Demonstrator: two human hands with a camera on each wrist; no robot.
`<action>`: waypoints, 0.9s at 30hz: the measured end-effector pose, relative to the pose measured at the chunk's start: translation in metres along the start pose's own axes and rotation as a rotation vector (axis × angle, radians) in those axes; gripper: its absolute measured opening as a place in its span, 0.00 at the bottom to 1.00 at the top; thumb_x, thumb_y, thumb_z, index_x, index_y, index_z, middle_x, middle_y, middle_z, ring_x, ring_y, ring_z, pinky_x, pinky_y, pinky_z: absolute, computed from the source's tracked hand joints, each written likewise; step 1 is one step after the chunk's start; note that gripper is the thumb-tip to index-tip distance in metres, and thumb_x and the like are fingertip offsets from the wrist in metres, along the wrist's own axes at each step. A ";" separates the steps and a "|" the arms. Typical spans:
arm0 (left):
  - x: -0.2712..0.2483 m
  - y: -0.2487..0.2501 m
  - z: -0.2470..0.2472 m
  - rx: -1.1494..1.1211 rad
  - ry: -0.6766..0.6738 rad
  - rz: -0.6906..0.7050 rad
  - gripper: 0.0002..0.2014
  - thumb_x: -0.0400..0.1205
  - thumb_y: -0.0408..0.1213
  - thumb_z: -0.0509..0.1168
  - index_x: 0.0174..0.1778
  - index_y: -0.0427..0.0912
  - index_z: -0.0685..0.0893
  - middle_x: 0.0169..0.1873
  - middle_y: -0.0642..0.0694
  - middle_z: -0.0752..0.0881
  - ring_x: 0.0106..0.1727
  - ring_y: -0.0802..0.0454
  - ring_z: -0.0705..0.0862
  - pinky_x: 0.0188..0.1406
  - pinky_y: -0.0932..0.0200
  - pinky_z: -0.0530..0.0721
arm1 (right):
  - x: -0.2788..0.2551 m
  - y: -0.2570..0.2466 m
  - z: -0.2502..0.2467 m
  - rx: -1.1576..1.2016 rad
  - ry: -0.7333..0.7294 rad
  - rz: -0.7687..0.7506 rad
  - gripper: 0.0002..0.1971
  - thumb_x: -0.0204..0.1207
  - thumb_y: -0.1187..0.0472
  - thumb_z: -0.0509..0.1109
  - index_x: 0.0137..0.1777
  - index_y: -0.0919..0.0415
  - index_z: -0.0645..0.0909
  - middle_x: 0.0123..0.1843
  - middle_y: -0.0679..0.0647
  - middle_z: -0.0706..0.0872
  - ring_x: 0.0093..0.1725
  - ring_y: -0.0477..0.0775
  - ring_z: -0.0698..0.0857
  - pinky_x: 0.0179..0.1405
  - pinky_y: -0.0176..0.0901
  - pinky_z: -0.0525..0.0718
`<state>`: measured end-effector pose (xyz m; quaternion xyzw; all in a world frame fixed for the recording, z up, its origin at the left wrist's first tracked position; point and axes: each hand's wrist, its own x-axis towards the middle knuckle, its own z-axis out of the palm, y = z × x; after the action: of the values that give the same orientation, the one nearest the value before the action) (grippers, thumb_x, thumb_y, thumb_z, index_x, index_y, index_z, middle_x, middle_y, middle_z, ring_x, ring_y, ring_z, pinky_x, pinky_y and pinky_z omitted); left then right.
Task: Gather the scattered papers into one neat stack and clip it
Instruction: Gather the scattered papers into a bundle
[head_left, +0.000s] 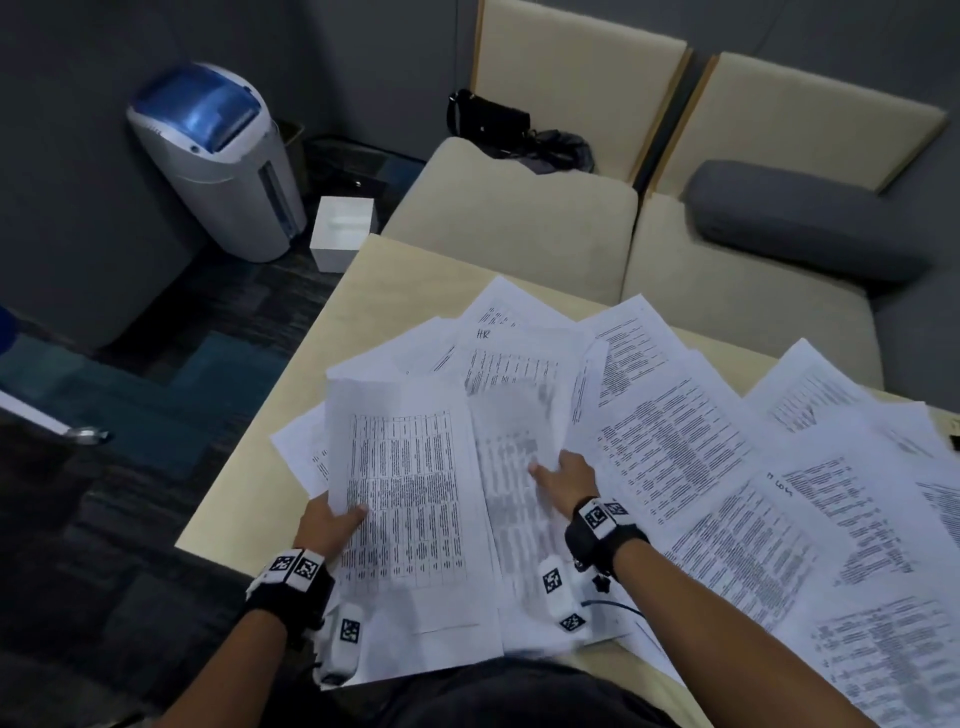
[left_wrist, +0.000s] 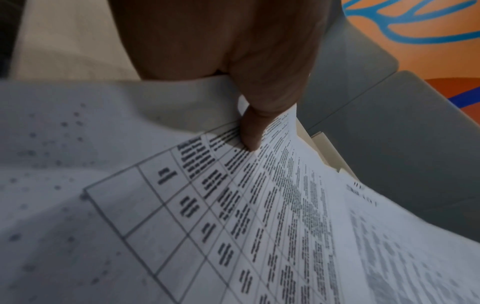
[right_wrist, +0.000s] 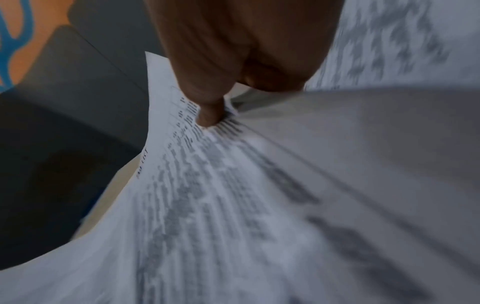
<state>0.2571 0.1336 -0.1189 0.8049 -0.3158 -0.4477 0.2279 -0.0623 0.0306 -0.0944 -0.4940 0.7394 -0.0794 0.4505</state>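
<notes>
Several printed sheets (head_left: 675, 441) lie fanned over the pale table (head_left: 280, 431). My left hand (head_left: 343, 517) pinches the near left edge of a sheet with a printed table (head_left: 410, 499), thumb on top and fingers hidden beneath. In the left wrist view the thumb (left_wrist: 250, 133) presses on that sheet (left_wrist: 233, 216). My right hand (head_left: 558, 478) pinches a second, blurred sheet (head_left: 511, 467) just right of the first. The right wrist view shows its thumb (right_wrist: 207, 115) clamped on the curled paper (right_wrist: 207, 205). A small dark object (head_left: 954, 441) sits at the table's right edge; I cannot tell what it is.
A beige sofa (head_left: 519, 228) with a grey bolster (head_left: 795, 218) and a black bag (head_left: 493, 122) stands behind the table. On the floor to the left are a white and blue bin (head_left: 218, 156) and a white box (head_left: 340, 239).
</notes>
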 end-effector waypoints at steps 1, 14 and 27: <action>0.000 0.000 -0.003 -0.028 0.008 -0.002 0.12 0.79 0.33 0.71 0.55 0.32 0.83 0.43 0.35 0.87 0.45 0.40 0.86 0.49 0.49 0.84 | -0.002 -0.002 -0.016 -0.011 0.050 0.009 0.16 0.80 0.46 0.68 0.42 0.57 0.71 0.42 0.52 0.76 0.42 0.51 0.76 0.38 0.39 0.72; 0.019 -0.003 -0.007 -0.015 0.021 -0.038 0.16 0.76 0.38 0.73 0.57 0.35 0.86 0.47 0.35 0.90 0.50 0.38 0.88 0.57 0.38 0.85 | -0.008 0.090 -0.123 0.385 0.022 0.191 0.16 0.67 0.69 0.81 0.55 0.67 0.85 0.54 0.64 0.90 0.50 0.62 0.89 0.52 0.57 0.87; 0.035 0.031 -0.003 -0.036 -0.006 -0.041 0.14 0.77 0.37 0.73 0.55 0.33 0.85 0.43 0.34 0.90 0.45 0.36 0.89 0.50 0.33 0.88 | -0.009 -0.033 -0.129 0.517 0.006 -0.203 0.10 0.72 0.60 0.78 0.51 0.52 0.84 0.51 0.52 0.90 0.51 0.50 0.88 0.52 0.45 0.82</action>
<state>0.2643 0.0876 -0.1177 0.8057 -0.2919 -0.4601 0.2323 -0.1360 -0.0210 0.0047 -0.4340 0.6424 -0.3117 0.5494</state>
